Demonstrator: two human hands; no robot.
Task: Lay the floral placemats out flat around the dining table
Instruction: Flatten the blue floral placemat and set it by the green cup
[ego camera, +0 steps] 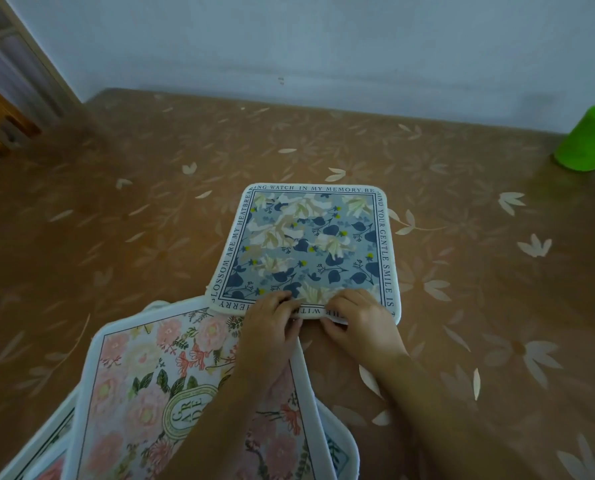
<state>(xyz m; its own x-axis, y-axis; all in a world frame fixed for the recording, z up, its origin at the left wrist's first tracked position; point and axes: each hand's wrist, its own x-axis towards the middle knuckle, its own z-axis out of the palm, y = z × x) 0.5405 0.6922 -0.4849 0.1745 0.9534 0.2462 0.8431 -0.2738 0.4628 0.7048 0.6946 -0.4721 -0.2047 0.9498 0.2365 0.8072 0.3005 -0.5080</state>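
Observation:
A blue floral placemat [306,244] with a lettered white border lies flat on the table's middle, its near-left corner overlapping a pile. My left hand [272,327] and my right hand [358,320] both pinch its near edge, fingers on top and thumbs under the rim, close together. At the lower left, a pink floral placemat [157,386] tops a pile of several more mats, and my left forearm crosses over it.
The table wears a brown cloth with pale petal prints [479,271]. A green plastic cup [588,142] stands at the far right edge. A pale wall runs behind the table. A wooden frame [2,109] shows at the far left.

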